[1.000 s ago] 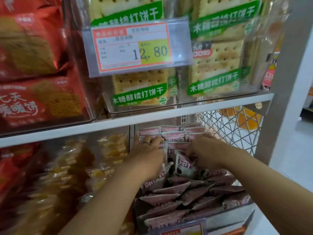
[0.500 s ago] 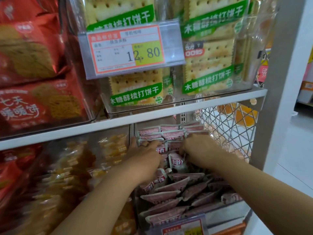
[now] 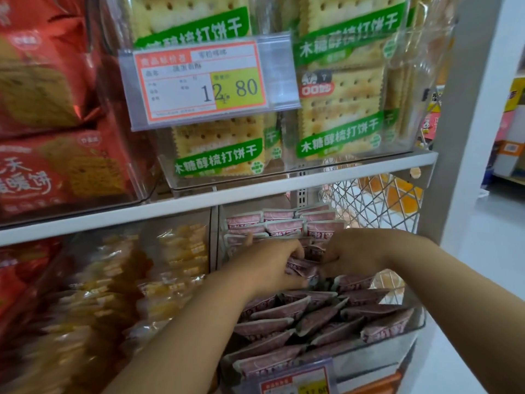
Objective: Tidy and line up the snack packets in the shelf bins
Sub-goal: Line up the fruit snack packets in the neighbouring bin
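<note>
Hands: two, left hand (image 3: 267, 268) and right hand (image 3: 358, 254), both mid-bin.
Grip: each hand's fingers curl round pink packets (image 3: 284, 311); how many are held is hidden.
Packets: in one clear bin (image 3: 377, 351) on the lower shelf. About a dozen in front lie slanted, long axes roughly left-right. Back rows of three stand upright, facing out.
Cut off: lower price tag (image 3: 295, 382).

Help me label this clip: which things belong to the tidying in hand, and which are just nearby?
In the job: left hand, right hand, pink packets, clear bin.
Just nearby: cracker packs, red biscuit bags, yellow snacks, price tag, wire mesh side.
</note>
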The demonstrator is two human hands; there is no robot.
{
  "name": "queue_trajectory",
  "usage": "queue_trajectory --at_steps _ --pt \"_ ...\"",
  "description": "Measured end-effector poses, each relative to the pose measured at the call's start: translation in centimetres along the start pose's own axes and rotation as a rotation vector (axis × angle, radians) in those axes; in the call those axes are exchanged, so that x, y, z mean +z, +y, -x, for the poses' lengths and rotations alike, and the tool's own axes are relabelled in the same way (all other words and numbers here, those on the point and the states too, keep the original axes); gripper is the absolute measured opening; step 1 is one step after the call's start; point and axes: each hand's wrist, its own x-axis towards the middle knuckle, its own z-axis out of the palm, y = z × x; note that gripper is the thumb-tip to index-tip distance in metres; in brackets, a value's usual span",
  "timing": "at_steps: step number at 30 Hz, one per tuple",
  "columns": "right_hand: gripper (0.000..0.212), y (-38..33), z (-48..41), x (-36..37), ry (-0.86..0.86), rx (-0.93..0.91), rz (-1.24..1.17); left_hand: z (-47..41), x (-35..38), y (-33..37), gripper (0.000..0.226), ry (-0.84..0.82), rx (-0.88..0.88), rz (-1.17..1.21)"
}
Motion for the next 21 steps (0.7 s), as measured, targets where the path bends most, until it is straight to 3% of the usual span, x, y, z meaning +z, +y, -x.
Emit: queue_trajectory --at_steps 8,13,17,21 --pt "0.026 0.2 0.0 -0.1 0.064 0.057 -0.063 -0.8 1.0 -0.2 0.019 0.111 0.112 -0.086" --pt "0.015 1.0 -1.2 0.2 0.23 0.167 -0.073 -2.2 -0.4 -0.1 0.037 0.018 0.099 -0.292" --pt "0.02 1.4 -2.3 1.4 0.43 0.209 -0.064 -3.7 0.1 0.3 0.047 -0.079 0.022 -0.322" --pt "0.015 2.2 -3.6 2.4 0.421 0.163 -0.061 -3.8 1.0 0.2 0.041 -0.035 -0.031 -0.297"
